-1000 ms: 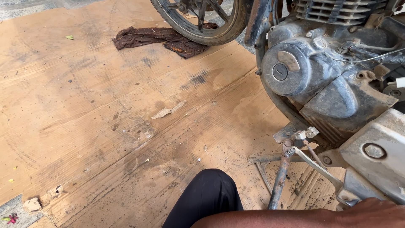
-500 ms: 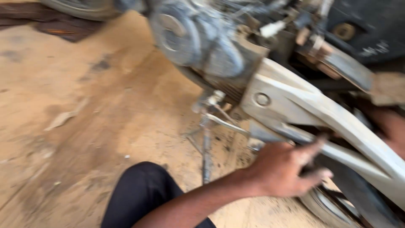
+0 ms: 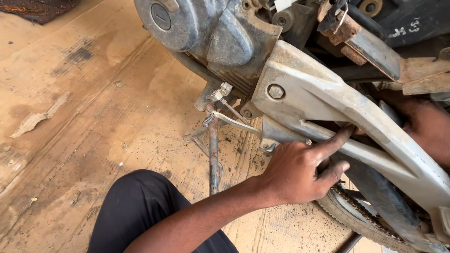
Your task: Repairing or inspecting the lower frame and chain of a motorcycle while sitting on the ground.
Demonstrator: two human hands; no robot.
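— Where is room for a hand?
— Over the bare tan wooden floor (image 3: 93, 107), left of the thin metal stand (image 3: 213, 159).
— And rightward?
— The dusty grey metal chain cover (image 3: 328, 93) and rear tyre (image 3: 356, 220) crowd it.

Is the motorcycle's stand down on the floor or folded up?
Down. The stand runs from its spring under the engine to the wooden floor, beside the left hand.

The floor (image 3: 93, 117) was worn, sandy-brown board with dark oil stains. A dark rag (image 3: 40, 8) lay at eleven o'clock and a torn paper scrap (image 3: 37, 119) at nine. The motorcycle's stand (image 3: 214, 159) rested on it near centre.
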